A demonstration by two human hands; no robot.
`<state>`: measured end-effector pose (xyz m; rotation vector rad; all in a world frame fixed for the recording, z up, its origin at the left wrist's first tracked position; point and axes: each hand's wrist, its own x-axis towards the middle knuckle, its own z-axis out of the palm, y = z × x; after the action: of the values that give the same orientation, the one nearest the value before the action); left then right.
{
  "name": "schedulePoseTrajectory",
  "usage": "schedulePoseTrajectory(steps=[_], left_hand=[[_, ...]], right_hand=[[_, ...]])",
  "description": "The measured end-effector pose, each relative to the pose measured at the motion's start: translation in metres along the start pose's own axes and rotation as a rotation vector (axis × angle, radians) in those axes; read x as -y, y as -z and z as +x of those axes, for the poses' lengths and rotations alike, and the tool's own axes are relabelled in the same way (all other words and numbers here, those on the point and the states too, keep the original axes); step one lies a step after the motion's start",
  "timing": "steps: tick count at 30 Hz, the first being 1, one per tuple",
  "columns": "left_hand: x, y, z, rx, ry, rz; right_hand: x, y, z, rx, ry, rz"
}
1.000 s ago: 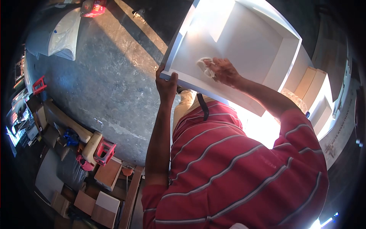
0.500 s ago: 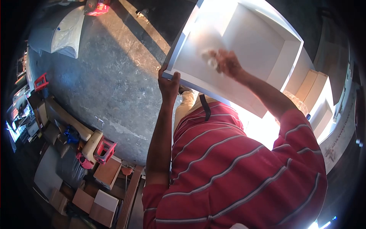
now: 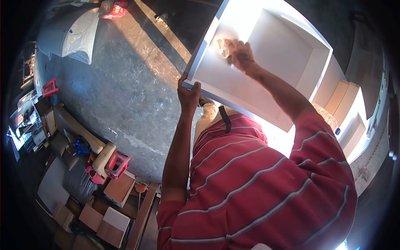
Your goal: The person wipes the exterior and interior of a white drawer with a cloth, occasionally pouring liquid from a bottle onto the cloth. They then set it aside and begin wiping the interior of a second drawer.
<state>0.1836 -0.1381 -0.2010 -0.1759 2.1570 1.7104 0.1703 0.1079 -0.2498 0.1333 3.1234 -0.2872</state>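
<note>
Risk we note: left hand, fingers pinching the white cabinet box corner, could slip as right hand, fingers pressed on the rag, pushes.

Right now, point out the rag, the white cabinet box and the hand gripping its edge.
rag (image 3: pixel 223 46), head view, on the crumpled cloth under the fingers.
white cabinet box (image 3: pixel 283 46), head view, on its inner back panel.
left hand (image 3: pixel 188 93), head view, on the back of the hand.

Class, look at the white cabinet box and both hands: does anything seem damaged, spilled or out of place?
Nothing stands out. The left hand grips the corner of the white open-fronted cabinet box, and the right hand presses a crumpled pale cloth against its inner panel, which shows no damage.
</note>
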Motion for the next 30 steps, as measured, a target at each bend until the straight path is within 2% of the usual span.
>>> schedulePoseTrajectory(steps=[1,3,4,6,7,9,10,11,13,14,15,17,19,20,22,25,27,28,29,30], left_hand=[[0.001,0.0,0.001,0.005,-0.006,0.008],[-0.001,0.0,0.005,0.007,-0.02,0.013],[-0.001,0.001,0.004,0.003,-0.006,0.01],[-0.004,-0.001,0.003,-0.002,0.005,0.005],[-0.005,-0.001,0.002,-0.005,0.009,0.003],[-0.007,-0.002,0.001,0.001,0.008,0.0],[-0.004,-0.001,0.002,0.004,0.016,-0.01],[0.0,0.0,0.003,0.005,0.021,-0.021],[0.009,0.003,0.007,0.017,-0.013,-0.004],[0.004,0.003,0.006,0.025,-0.035,0.021],[-0.001,0.003,0.004,0.037,-0.042,0.023],[-0.012,0.002,-0.001,0.055,0.087,-0.064],[-0.01,0.002,-0.001,0.052,0.066,-0.051],[-0.007,0.003,0.0,0.038,0.051,-0.043],[-0.003,0.004,0.001,0.049,0.037,-0.026],[0.014,0.011,0.006,0.082,-0.026,-0.006],[0.014,0.012,0.006,0.084,-0.05,-0.008],[0.011,0.013,0.004,0.097,-0.044,0.012],[0.02,0.015,0.007,0.096,-0.073,0.016],[0.02,0.016,0.006,0.098,-0.066,0.008]], right_hand=[[0.002,0.0,-0.008,0.011,0.12,0.054],[0.005,-0.001,-0.016,0.072,0.209,0.066],[0.001,-0.001,-0.012,0.072,0.211,0.066],[-0.009,0.005,0.005,0.114,0.033,-0.046],[-0.006,0.002,0.006,0.114,0.032,-0.045],[0.004,-0.02,0.006,-0.188,0.006,0.053],[0.007,-0.051,0.001,0.012,-0.039,0.396],[0.029,-0.04,-0.01,-0.056,0.126,0.131],[0.062,-0.008,-0.028,0.048,0.209,0.421],[0.071,-0.009,-0.033,-0.059,0.254,0.404],[0.066,-0.01,-0.03,-0.067,0.244,0.401],[0.055,-0.01,-0.021,0.051,0.238,0.338],[0.008,-0.044,-0.001,-0.211,0.296,0.184],[0.007,-0.017,0.027,0.029,0.028,0.081],[-0.035,-0.014,0.073,-0.217,-0.087,0.124],[-0.067,0.018,0.14,-0.085,-0.451,0.079],[-0.068,0.008,0.163,-0.13,-0.605,0.202],[-0.058,0.0,0.164,-0.232,-0.673,0.319],[-0.036,-0.007,0.157,-0.333,-0.831,0.658],[-0.018,-0.014,0.148,-0.433,-0.845,0.761]])
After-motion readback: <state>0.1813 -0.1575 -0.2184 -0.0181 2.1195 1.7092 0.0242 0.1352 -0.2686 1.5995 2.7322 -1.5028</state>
